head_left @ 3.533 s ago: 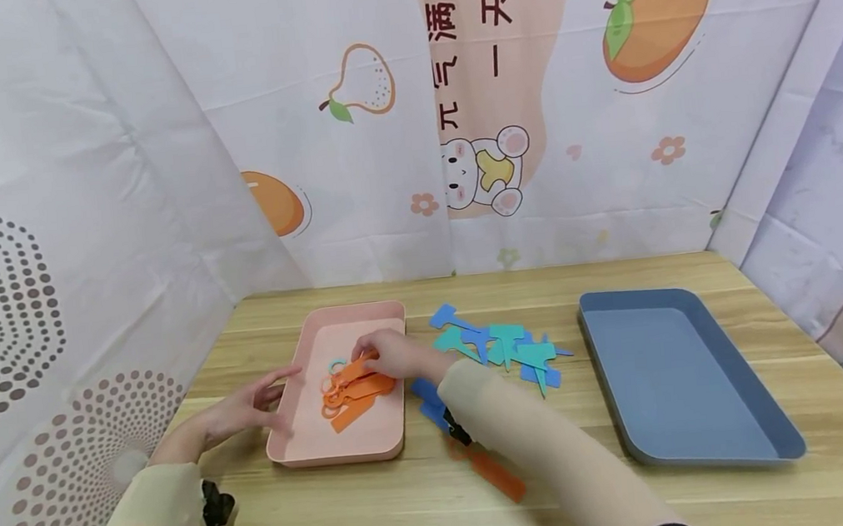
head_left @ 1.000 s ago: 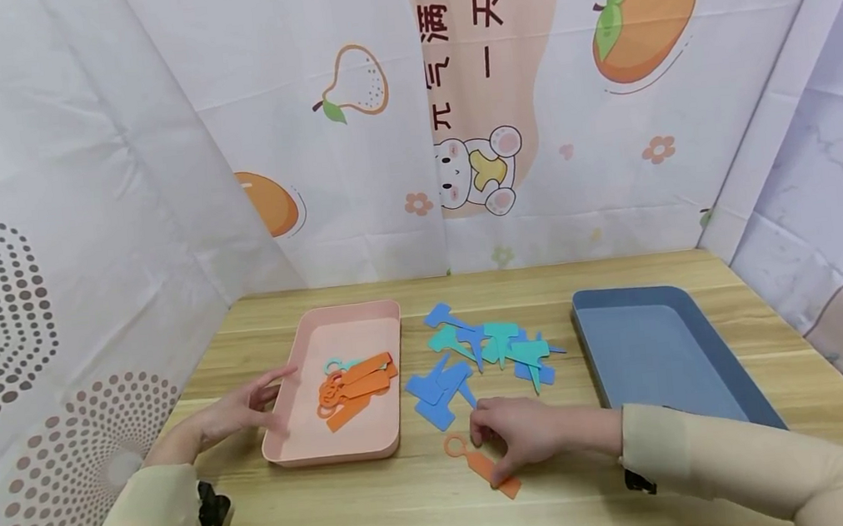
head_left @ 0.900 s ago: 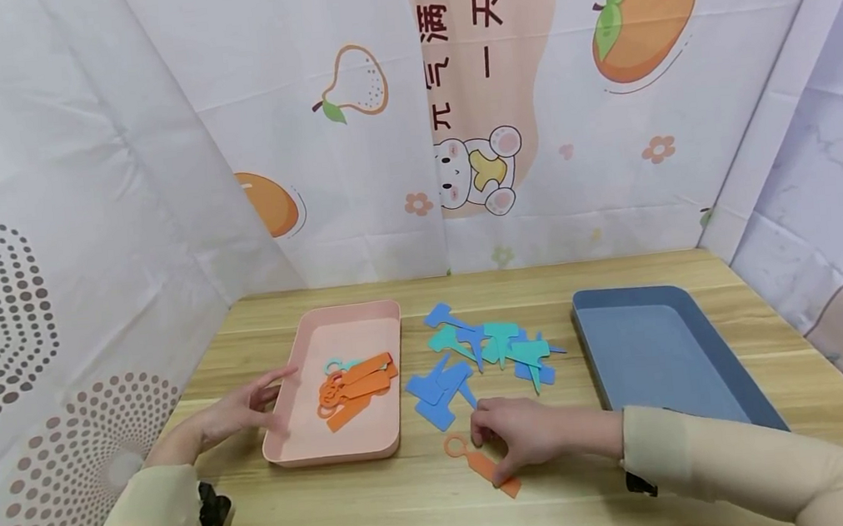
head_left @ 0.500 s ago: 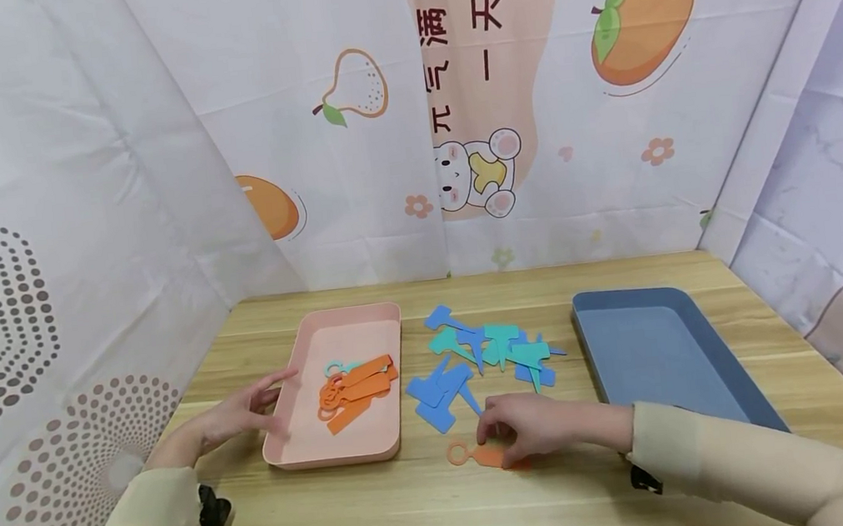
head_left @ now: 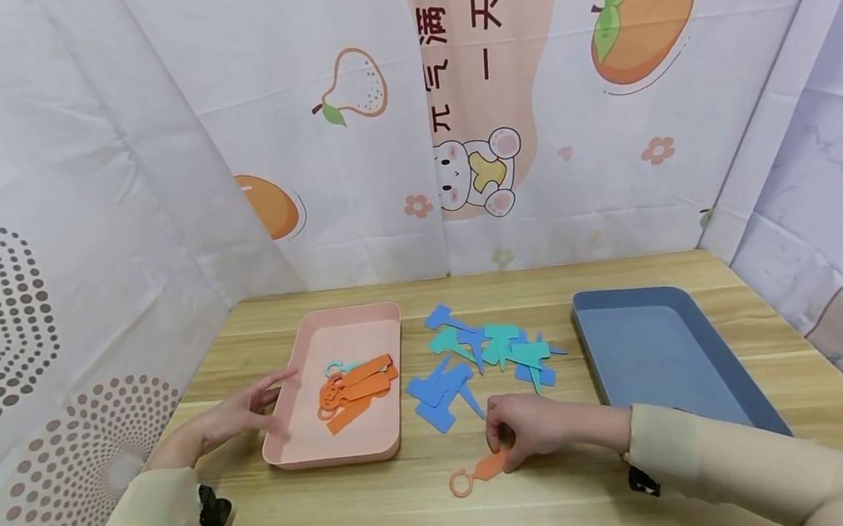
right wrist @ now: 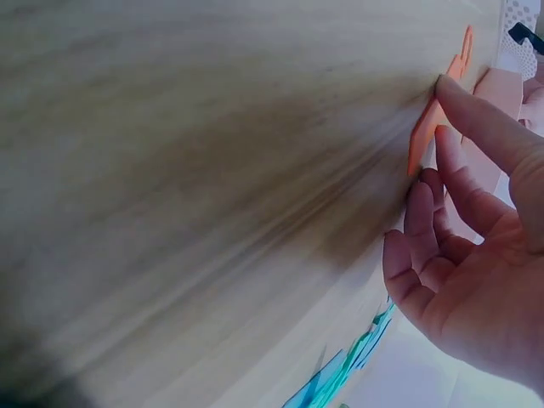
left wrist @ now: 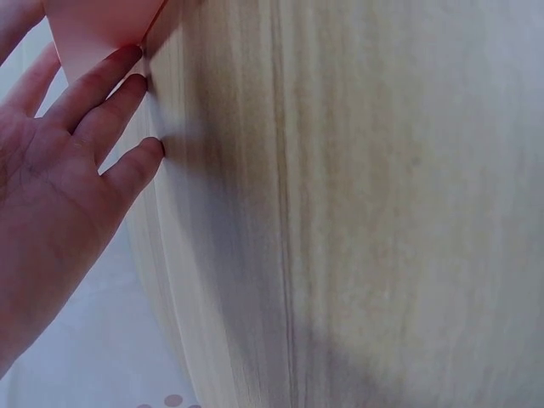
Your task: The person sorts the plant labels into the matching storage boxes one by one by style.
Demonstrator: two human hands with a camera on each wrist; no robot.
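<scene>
My right hand (head_left: 533, 424) pinches an orange tag (head_left: 489, 466) with a ring at one end, low over the table at the middle front. In the right wrist view, thumb and forefinger meet the flat end of the tag (right wrist: 423, 132), which looks tilted; its ring points away. My left hand (head_left: 235, 415) rests with spread, fairly straight fingers against the left side of the pink tray (head_left: 348, 336); the left wrist view shows its fingertips along the tray's wall (left wrist: 106, 21). Inside the tray lie several overlapping orange tags (head_left: 360, 377) and a teal ring-ended one (head_left: 334, 367).
Several blue T-shaped plant labels (head_left: 437, 416) lie right of the pink tray. Behind them is a mixed pile of blue and green T-shaped labels (head_left: 501, 335). A blue-grey tray (head_left: 671, 358) stands at the right, partly behind my right forearm. A printed curtain (head_left: 421, 255) hangs behind the table.
My right hand has moved from the pink tray to the orange tag on the table. The tag has swung round, its ring now towards the front left. My left hand has stayed put.
</scene>
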